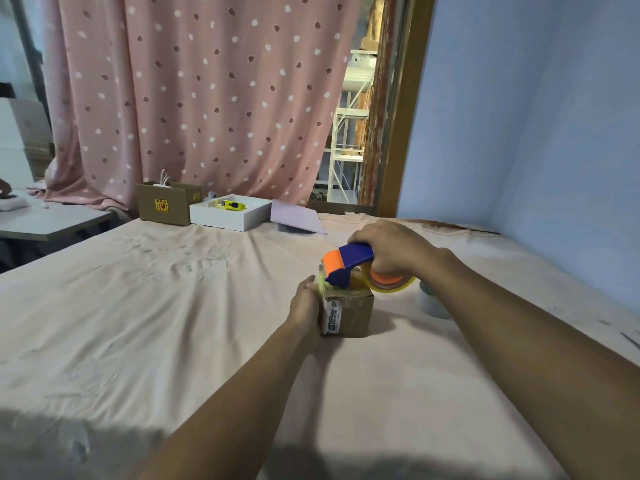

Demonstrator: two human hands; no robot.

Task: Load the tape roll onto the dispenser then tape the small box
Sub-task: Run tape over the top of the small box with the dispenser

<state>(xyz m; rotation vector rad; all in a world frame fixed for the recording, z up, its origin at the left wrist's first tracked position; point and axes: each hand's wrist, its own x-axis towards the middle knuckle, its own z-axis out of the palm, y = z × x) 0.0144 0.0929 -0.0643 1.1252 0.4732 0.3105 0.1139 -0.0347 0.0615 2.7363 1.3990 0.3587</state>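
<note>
Right of the frame's centre on the bed [173, 306], your right hand [394, 251] is wrapped around the dispenser [349, 263], whose nose sits on the small box's [353, 313] top left edge beside your left hand [306, 306] clamping that side, so your pull runs rightward.

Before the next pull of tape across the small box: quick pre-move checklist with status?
1. Tape roll seated on dispenser: ok.
2. Right hand gripping the dispenser: ok.
3. Left hand bracing the small box on its left side: ok.
4. Dispenser front resting on the box top: ok.
5. Tape end stuck down to the box: cannot tell, crumpled tape at the left edge.
6. White object close behind the box, apart from it: ok.
</note>
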